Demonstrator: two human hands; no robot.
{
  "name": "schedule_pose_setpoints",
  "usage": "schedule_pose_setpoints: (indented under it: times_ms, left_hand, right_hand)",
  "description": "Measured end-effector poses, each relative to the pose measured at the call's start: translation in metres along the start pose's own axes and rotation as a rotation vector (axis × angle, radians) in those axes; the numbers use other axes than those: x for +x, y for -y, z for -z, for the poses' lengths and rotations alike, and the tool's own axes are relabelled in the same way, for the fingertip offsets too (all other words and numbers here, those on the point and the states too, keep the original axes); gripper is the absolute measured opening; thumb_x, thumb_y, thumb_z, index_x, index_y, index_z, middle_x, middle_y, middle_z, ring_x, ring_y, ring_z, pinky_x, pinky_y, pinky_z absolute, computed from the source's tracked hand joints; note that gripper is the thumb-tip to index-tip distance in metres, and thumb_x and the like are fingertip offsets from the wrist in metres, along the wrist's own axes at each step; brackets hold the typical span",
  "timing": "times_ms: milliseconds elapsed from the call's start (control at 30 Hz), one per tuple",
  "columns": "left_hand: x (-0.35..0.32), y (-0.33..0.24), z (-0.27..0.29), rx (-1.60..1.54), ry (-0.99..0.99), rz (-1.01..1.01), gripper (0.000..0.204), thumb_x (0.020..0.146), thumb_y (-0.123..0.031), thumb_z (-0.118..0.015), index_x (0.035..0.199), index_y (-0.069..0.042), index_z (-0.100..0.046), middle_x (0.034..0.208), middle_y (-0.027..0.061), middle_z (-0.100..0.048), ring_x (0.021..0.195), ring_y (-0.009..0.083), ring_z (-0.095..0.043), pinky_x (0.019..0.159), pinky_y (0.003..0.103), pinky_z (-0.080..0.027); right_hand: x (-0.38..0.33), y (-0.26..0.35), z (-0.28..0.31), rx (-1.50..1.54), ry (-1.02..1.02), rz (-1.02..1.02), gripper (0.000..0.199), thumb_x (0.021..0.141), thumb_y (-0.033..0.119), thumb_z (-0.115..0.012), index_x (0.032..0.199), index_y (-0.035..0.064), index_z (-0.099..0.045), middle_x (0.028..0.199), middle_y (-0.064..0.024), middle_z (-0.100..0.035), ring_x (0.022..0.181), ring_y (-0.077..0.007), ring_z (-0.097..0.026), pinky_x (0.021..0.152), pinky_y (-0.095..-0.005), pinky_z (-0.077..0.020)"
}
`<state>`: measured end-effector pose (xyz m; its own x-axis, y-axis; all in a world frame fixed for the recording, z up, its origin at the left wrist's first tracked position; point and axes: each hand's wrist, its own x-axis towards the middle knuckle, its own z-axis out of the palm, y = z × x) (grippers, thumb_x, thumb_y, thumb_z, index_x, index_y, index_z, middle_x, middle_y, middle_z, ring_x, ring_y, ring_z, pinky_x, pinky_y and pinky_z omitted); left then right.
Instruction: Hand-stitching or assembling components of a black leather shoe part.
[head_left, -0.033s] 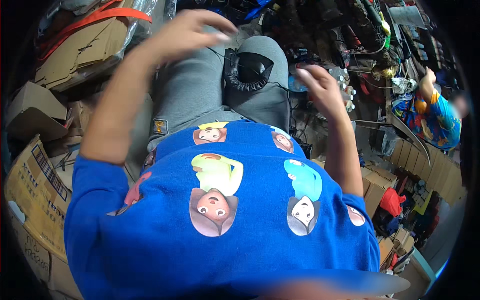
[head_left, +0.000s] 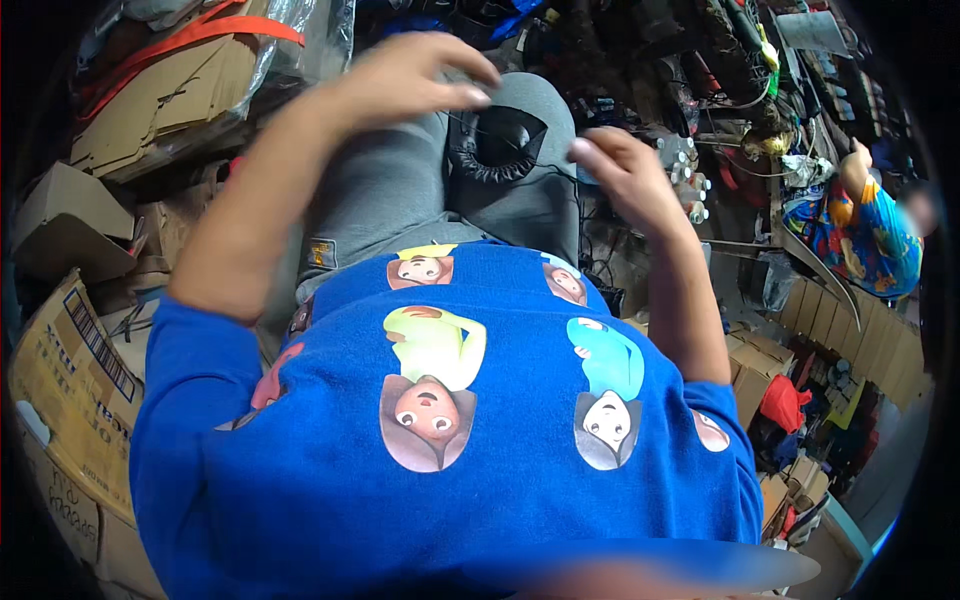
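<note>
Here, a black ring-shaped headset [head_left: 498, 145] rests on grey-trousered knees.

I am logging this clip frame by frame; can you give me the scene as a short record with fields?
left hand: left hand, raised, fingers spread, holding nothing visible
right hand: right hand, fingers curled; grip contents cannot be told
between hands: black round part with a thin black wire, resting on grey trousers
clothing: blue printed shirt
left side: cardboard boxes
far right: another person
</note>
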<state>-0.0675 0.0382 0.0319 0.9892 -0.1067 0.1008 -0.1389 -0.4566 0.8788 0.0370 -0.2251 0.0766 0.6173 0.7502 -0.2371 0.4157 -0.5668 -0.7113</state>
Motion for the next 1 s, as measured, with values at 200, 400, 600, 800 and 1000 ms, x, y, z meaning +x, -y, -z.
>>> schedule_pose_setpoints:
  times_ms: [200, 400, 600, 800, 1000]
  left_hand:
    - [0.045, -0.001, -0.051, 0.044, 0.284, 0.026, 0.024, 0.078, -0.022, -0.067, 0.092, -0.003, -0.064, 0.089, 0.0119, -0.061, 0.087, 0.0246, -0.059, 0.078, 0.035, -0.046]
    - [0.053, 0.002, -0.055, -0.112, 0.365, 0.025, 0.023, 0.075, -0.021, -0.07, 0.084, -0.002, -0.06, 0.081, 0.008, -0.06, 0.078, 0.018, -0.056, 0.072, 0.032, -0.045]
    - [0.054, 0.014, -0.049, -0.256, 0.393, 0.077, 0.018, 0.078, -0.018, -0.069, 0.083, -0.002, -0.06, 0.074, 0.0024, -0.059, 0.075, 0.0101, -0.054, 0.07, 0.028, -0.044]
    - [0.057, 0.02, -0.043, -0.397, 0.504, 0.178, 0.027, 0.08, -0.012, -0.066, 0.103, 0.001, -0.066, 0.094, 0.006, -0.067, 0.087, 0.0117, -0.06, 0.082, 0.026, -0.046]
    - [0.057, 0.014, -0.039, -0.36, 0.537, 0.19, 0.029, 0.078, -0.008, -0.065, 0.105, 0.0, -0.066, 0.098, 0.0072, -0.068, 0.091, 0.0136, -0.061, 0.084, 0.026, -0.046]
  right_hand:
    - [0.015, 0.012, -0.018, -0.131, 0.318, -0.087, 0.027, 0.082, 0.023, -0.06, 0.074, -0.0023, -0.058, 0.055, -0.0094, -0.049, 0.054, -0.0121, -0.044, 0.052, -0.0309, -0.0399]
    - [-0.013, 0.002, -0.017, 0.026, 0.305, -0.119, 0.028, 0.088, 0.014, -0.056, 0.064, 0.0048, -0.045, 0.06, 0.008, -0.035, 0.057, -0.0027, -0.031, 0.047, -0.0242, -0.0267]
    - [-0.039, 0.013, 0.006, 0.498, 0.063, -0.094, 0.026, 0.087, 0.016, -0.06, 0.067, 0.0038, -0.048, 0.061, 0.0088, -0.041, 0.057, -0.0033, -0.036, 0.049, -0.0234, -0.0303]
    - [-0.027, 0.016, -0.008, 0.053, 0.028, -0.012, 0.02, 0.085, 0.011, -0.062, 0.103, 0.0073, -0.068, 0.079, -0.0054, -0.056, 0.07, -0.0123, -0.055, 0.063, -0.0255, -0.0449]
    - [-0.015, 0.017, -0.015, -0.164, 0.021, -0.017, 0.019, 0.08, 0.009, -0.062, 0.097, 0.0083, -0.07, 0.077, -0.0099, -0.058, 0.071, -0.0215, -0.06, 0.065, -0.0309, -0.0471]
